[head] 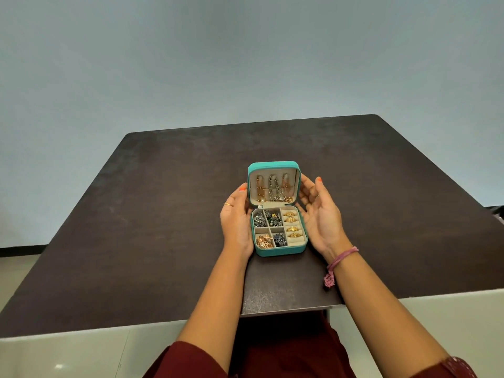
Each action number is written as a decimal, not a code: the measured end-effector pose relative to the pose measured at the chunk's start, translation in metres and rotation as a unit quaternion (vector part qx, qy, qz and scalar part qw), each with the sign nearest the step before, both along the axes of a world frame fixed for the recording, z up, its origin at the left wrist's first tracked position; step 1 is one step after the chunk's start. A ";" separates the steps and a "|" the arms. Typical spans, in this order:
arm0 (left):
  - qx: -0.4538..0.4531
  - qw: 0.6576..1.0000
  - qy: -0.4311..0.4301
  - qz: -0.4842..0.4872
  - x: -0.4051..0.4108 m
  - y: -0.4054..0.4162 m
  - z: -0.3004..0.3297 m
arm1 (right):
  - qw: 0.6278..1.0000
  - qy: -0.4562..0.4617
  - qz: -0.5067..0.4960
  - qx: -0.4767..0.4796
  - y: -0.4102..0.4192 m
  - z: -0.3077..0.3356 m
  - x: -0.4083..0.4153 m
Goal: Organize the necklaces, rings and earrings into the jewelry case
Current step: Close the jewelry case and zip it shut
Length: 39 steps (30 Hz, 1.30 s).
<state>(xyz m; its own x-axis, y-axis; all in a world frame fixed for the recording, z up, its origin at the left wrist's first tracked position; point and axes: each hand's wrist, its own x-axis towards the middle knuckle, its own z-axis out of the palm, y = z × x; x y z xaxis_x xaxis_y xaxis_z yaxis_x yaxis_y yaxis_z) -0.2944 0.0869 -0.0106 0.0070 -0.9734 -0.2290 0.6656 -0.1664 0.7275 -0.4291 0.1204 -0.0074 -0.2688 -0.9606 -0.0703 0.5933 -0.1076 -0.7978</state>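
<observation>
The teal jewelry case sat open on the dark table, near the table's front edge, its lid standing upright at the back. Necklaces hung inside the lid. In the base, four gold rings were tucked in the padded column on the case's right side; the four compartments on its left held dark earrings in the back pair, and a gold piece and a dark piece in the front pair.

The left hand lay along the case's left side, fingers straight and relaxed, its thumb tip at the lid's left edge; whether the palm actually touched the base could not be told. The right hand stood just beside the case's right side, palm turned inward and fingers loosely extended, with a small gap visible between it and the base. Neither hand held anything.

A pink thread bracelet circled the right wrist, nearer the viewer than the case. Dark red clothing showed below the table's front edge. The individual earrings were too small to make out.
</observation>
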 end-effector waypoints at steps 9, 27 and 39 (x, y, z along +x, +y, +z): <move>-0.020 0.999 -0.028 -0.009 0.004 0.010 0.003 | 1.000 -0.013 0.004 0.005 0.008 0.003 0.002; -0.030 0.991 -0.095 -0.088 0.016 0.023 0.000 | 0.970 0.238 0.038 0.032 0.026 -0.003 -0.001; -0.130 0.900 -0.343 -0.236 0.039 0.004 0.004 | 0.797 0.575 0.181 0.037 0.039 0.004 -0.011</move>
<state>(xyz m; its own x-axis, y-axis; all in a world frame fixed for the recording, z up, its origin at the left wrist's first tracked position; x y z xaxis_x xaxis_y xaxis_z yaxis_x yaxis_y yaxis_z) -0.2549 0.0914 -0.0069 -0.3682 -0.9251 -0.0927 -0.0550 -0.0779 0.9954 -0.4397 0.1597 -0.0034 0.0979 -0.9945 -0.0375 -0.5537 -0.0231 -0.8324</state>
